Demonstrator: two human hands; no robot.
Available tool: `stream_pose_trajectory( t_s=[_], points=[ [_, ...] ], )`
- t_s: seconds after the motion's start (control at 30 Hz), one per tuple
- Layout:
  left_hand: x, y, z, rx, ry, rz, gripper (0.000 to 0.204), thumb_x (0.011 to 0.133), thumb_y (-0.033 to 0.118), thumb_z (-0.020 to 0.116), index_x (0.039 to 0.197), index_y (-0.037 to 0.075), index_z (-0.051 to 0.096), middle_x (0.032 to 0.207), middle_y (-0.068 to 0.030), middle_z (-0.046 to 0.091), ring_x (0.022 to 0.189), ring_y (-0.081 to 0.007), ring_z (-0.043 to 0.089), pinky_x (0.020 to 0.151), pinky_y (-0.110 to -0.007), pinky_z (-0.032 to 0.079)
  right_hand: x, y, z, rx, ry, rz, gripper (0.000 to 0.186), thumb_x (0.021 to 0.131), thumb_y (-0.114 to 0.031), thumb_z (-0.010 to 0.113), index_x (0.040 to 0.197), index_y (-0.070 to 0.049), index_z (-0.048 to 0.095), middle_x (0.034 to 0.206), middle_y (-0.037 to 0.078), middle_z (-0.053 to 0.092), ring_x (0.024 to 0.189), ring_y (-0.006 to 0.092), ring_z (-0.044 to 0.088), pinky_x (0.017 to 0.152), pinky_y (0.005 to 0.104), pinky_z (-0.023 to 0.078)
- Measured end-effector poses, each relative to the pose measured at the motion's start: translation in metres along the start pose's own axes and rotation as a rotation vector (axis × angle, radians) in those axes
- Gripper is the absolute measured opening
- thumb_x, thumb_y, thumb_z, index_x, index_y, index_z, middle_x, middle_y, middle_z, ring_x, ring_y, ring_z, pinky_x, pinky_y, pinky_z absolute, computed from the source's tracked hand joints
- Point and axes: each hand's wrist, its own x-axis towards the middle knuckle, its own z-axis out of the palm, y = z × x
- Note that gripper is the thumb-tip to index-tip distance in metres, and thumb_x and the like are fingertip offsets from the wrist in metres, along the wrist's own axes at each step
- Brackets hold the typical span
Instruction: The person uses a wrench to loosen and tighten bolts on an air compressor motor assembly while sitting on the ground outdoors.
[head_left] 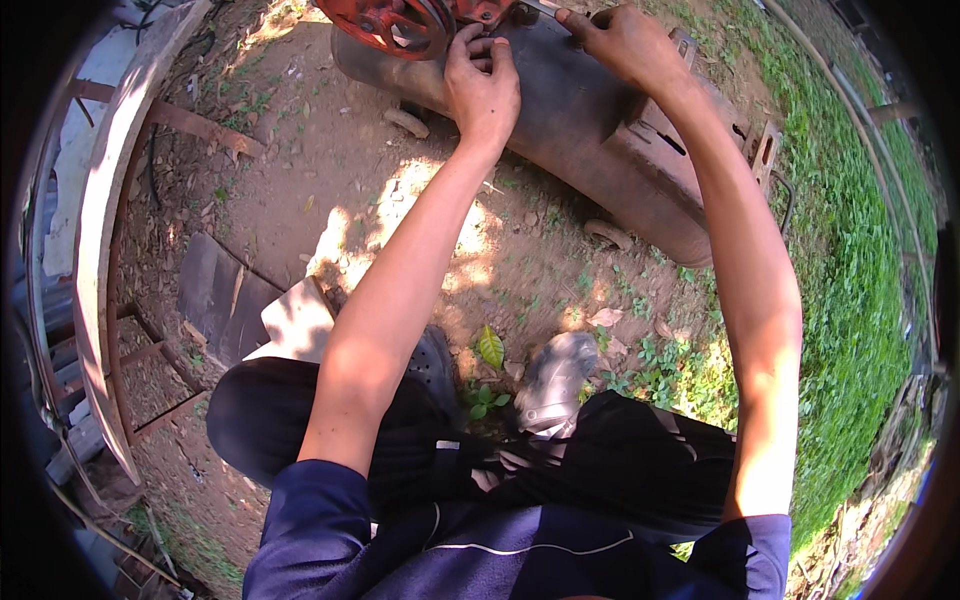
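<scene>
An air compressor lies across the top of the head view, with a long dark tank [560, 110], a red spoked pulley wheel [400, 22] and a red pump body [487, 12]. My left hand [482, 88] is closed at the pump's lower edge, beside the wheel. Its fingertips pinch at a small part that I cannot make out. Over the tank, my right hand [632, 45] is closed around a slim metal hand tool [543, 7], whose tip points at the pump. The picture's upper edge cuts off part of the pump and the tool, so its exact kind is hidden.
Small wheels [407, 122] sit under the tank. Dark boards [225, 300] and a pale block [300, 322] lie left of my feet. A curved wooden tabletop edge [105, 220] on a rusty frame stands at far left. Grass [850, 330] grows along the right.
</scene>
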Motion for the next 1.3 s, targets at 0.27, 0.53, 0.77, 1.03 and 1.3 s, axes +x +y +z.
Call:
stream_pose_trajectory(
  t_s=[0.27, 0.53, 0.77, 1.03, 1.3],
  points=[
    [-0.001, -0.010, -0.008, 0.082, -0.098, 0.093, 0.059, 0.091, 0.012, 0.061, 0.142, 0.000, 0.035, 0.106, -0.0118, 0.062, 0.080, -0.0140, 0.061, 0.069, -0.027, 0.051, -0.018, 0.005, 0.093, -0.130, 0.685, -0.307, 0.068, 0.085, -0.065, 0.055, 0.094, 0.001, 0.073, 0.076, 0.026, 0.067, 0.080, 0.0399, 0.069, 0.076, 0.0458, 0.053],
    [0.006, -0.011, -0.020, 0.340, -0.167, 0.208, 0.068, 0.087, 0.017, 0.065, 0.147, 0.009, 0.033, 0.107, -0.0142, 0.059, 0.079, -0.0195, 0.062, 0.073, -0.035, 0.051, -0.008, 0.008, 0.087, -0.223, 0.700, -0.346, 0.062, 0.088, -0.060, 0.053, 0.093, -0.002, 0.073, 0.077, 0.026, 0.067, 0.080, 0.0422, 0.067, 0.076, 0.0472, 0.053],
    [0.007, -0.009, -0.022, 0.469, -0.175, 0.270, 0.072, 0.085, 0.019, 0.066, 0.148, 0.014, 0.032, 0.104, -0.0138, 0.058, 0.079, -0.0230, 0.062, 0.074, -0.038, 0.051, -0.015, 0.004, 0.094, -0.337, 0.778, -0.359, 0.055, 0.090, -0.058, 0.053, 0.099, -0.007, 0.074, 0.080, 0.025, 0.067, 0.081, 0.0421, 0.066, 0.076, 0.0468, 0.053],
    [0.009, 0.006, -0.027, 0.673, -0.216, 0.265, 0.066, 0.087, 0.023, 0.059, 0.147, 0.018, 0.032, 0.097, -0.0142, 0.060, 0.086, -0.0341, 0.064, 0.076, -0.047, 0.050, -0.009, 0.007, 0.086, -0.232, 0.681, -0.284, 0.049, 0.089, -0.054, 0.054, 0.101, -0.010, 0.074, 0.089, 0.023, 0.069, 0.090, 0.0380, 0.067, 0.084, 0.0462, 0.053],
    [0.009, 0.011, -0.029, 0.756, -0.212, 0.255, 0.060, 0.090, 0.021, 0.051, 0.146, 0.022, 0.031, 0.093, -0.0198, 0.066, 0.076, -0.0418, 0.065, 0.068, -0.053, 0.051, -0.026, -0.007, 0.106, -0.177, 0.720, -0.272, 0.047, 0.091, -0.048, 0.052, 0.091, -0.006, 0.074, 0.082, 0.025, 0.068, 0.084, 0.0403, 0.068, 0.077, 0.0466, 0.055]
  ],
)
